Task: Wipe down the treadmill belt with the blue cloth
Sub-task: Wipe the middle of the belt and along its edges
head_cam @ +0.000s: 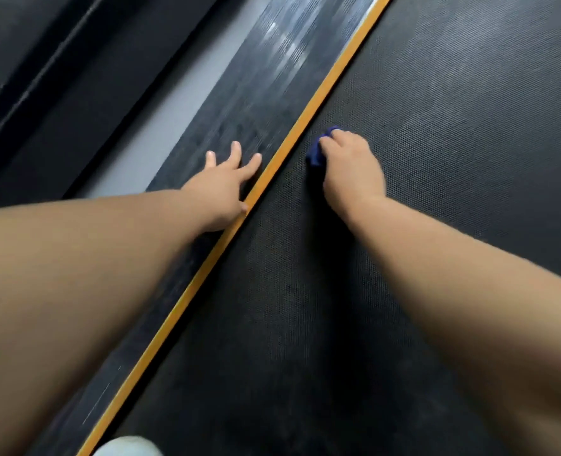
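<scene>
The black textured treadmill belt (437, 159) fills the right half of the head view. My right hand (351, 169) grips a bunched blue cloth (317, 153) and presses it on the belt close to the belt's left edge; most of the cloth is hidden under the hand. My left hand (221, 189) rests flat with fingers spread on the dark side rail (259, 93), just left of the orange stripe (322, 93) that runs along the belt.
Left of the side rail lies a grey strip of floor (174, 120) and a dark frame or wall (42, 77). A white rounded thing (128, 447) shows at the bottom edge, on the orange stripe.
</scene>
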`<state>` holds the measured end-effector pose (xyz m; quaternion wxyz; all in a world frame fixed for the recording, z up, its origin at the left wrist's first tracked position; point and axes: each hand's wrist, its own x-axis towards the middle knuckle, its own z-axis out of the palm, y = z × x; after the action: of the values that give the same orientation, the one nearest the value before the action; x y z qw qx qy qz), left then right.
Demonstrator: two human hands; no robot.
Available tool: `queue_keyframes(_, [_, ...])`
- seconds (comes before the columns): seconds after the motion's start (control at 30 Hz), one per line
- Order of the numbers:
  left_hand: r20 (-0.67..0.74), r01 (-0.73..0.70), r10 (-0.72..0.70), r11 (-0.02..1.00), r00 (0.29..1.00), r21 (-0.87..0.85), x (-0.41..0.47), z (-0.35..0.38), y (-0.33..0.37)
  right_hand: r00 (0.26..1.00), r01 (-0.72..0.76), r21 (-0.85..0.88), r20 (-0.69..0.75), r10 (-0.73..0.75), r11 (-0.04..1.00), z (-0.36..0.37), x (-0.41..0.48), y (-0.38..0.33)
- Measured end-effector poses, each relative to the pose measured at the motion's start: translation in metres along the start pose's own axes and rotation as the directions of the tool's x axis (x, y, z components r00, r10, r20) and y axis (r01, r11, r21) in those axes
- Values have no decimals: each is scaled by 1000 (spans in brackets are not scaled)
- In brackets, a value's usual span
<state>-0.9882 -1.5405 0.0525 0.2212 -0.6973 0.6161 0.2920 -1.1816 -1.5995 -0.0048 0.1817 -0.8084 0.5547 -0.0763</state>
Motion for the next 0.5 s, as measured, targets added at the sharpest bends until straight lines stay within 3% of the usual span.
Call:
queue_keyframes(0.07, [-22, 4, -4, 1000, 1000, 27, 1, 4, 2, 1000, 22, 48, -5, -22, 999, 9, -13, -20])
queue_keyframes(0.13, [-35, -1, 2, 999, 999, 47, 3, 5, 4, 988, 145, 100, 28, -149, 984, 17, -45, -44])
queue_keyframes(0.23, [-29, 8, -6, 999, 1000, 51, 2, 3, 2, 875, 463, 152, 78, -478, 873, 21, -95, -68])
queue_keyframes(0.3, [-43, -3, 6, 997, 999, 71, 3, 3, 2, 808, 564, 95, 137, -572, 820, 16, -86, -56])
queue_keyframes(0.37, [-53, -24, 28, 996, 998, 84, 3, 4, 1, 868, 480, 8, 139, -476, 877, 8, -57, -29])
queue_keyframes(0.43, [-51, -27, 32, 996, 998, 83, 3, 4, -2, 975, 219, -45, 34, -218, 975, -2, -26, 1])
queue_keyframes(0.5, [-45, -32, 36, 995, 998, 94, 3, 3, -2, 999, 48, -66, 13, -47, 997, -3, -20, 7])
